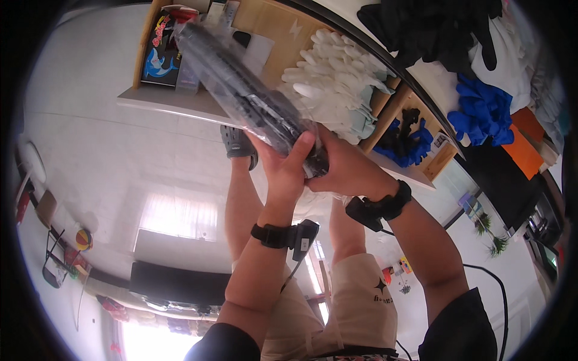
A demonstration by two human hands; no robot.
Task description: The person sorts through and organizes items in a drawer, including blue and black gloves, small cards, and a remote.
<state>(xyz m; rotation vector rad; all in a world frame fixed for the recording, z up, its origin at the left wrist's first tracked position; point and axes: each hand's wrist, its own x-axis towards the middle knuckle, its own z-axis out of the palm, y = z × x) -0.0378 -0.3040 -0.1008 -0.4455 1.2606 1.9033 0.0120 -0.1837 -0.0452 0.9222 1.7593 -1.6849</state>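
Note:
A long black rod-like object in a clear plastic bag (244,90) slants up and to the left from my hands; its exact kind is hard to tell through the wrinkled plastic. My left hand (283,165) is closed around its near end, thumb on top. From the other side my right hand (346,162) wraps the same end, its fingers partly hidden beneath. The far end of the bag reaches over an open wooden drawer (289,21). Each wrist wears a black strap with a small device.
In the drawer lie a dark box with a blue shark picture (161,60) and a pile of white gloves (331,78). A smaller compartment holds blue and black gloves (403,141). More blue gloves (481,108) and black cloth (433,27) lie on the tabletop. A cable (504,295) hangs at right.

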